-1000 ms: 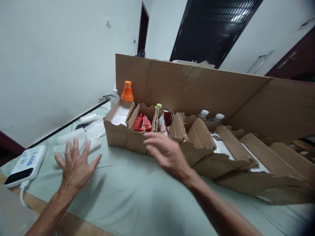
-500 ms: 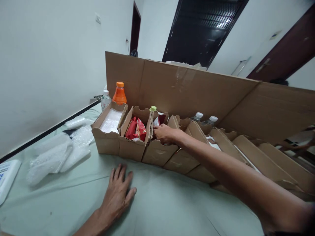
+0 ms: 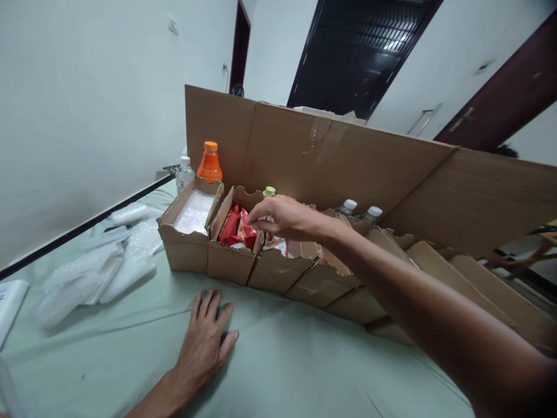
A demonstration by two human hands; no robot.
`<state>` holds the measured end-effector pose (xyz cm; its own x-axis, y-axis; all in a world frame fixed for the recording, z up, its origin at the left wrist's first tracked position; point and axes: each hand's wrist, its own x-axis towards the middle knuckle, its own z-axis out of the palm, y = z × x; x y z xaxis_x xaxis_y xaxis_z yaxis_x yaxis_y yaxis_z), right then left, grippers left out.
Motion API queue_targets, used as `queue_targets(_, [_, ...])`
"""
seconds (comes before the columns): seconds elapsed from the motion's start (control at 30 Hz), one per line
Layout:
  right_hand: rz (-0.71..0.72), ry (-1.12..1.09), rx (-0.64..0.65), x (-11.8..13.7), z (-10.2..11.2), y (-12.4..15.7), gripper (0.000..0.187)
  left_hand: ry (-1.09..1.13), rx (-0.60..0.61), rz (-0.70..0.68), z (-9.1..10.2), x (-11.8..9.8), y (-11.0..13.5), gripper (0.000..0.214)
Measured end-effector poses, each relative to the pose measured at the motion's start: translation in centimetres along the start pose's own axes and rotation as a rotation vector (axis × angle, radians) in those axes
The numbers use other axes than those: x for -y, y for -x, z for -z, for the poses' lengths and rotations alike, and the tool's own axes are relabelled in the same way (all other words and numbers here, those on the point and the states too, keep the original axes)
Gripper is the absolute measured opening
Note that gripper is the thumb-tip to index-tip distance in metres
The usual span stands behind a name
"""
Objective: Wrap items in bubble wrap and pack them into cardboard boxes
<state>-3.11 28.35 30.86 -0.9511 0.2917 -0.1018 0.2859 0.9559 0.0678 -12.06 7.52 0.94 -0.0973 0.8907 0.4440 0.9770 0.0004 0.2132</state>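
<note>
Smooth white walls [image 3: 91, 110] close in this room, with a black door [image 3: 352, 58], barred near its top, at the back and a dark reddish-brown door [image 3: 491, 104] with a metal handle over on the right. Pale green cloth [image 3: 313, 348], lightly creased, covers the work surface, its far-left edge running along the foot of the wall. A long, tall brown cardboard panel [image 3: 339, 151] stands upright across the back, and in front of it runs a row of open-topped brown cardboard bins [image 3: 187, 252]. Crumpled clear bubble wrap [image 3: 104, 267] lies on the cloth at the left.

The right hand [image 3: 285, 217] hangs over the 2nd and 3rd bins from the left, fingers bent, tips beside shiny red packets [image 3: 235, 229] lying in the 2nd; I can't tell whether it pinches anything. The left hand [image 3: 204, 342] rests palm down on the cloth, thumb spread, gripping nothing.

An orange bottle [image 3: 210, 168] and a clear white-capped bottle [image 3: 184, 176] stand behind the leftmost bin. Smallest is the white wall switch [image 3: 173, 24].
</note>
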Motion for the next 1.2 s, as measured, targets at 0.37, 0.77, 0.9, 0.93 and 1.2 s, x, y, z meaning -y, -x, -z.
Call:
queue_targets(0.37, [0.128, 0.066, 0.487, 2.4, -4.9, -7.1, 0.041, 0.087, 0.085, 0.102, 1.3, -0.8, -0.6, 0.039])
queue_targets(0.77, [-0.179, 0.009, -0.333, 4.2, 2.2, -2.8, 0.018, 0.209, 0.211, 0.164, 3.2, -1.0, -1.6, 0.048])
queue_targets(0.9, [0.002, -0.201, -0.818, 9.4, 4.8, -3.9, 0.022, 0.257, 0.202, 0.189, 3.3, -0.9, -1.8, 0.047])
queue_targets(0.93, [0.047, -0.155, -0.809, 11.0, 4.4, -5.1, 0.026, 0.259, 0.198, 0.194, 3.3, -0.9, -1.8, 0.046])
queue_targets(1.2, [0.27, 0.2, -0.256, 15.1, -2.3, -12.6, 0.03, 0.271, 0.188, 0.203, 2.8, -0.8, -1.7, 0.05])
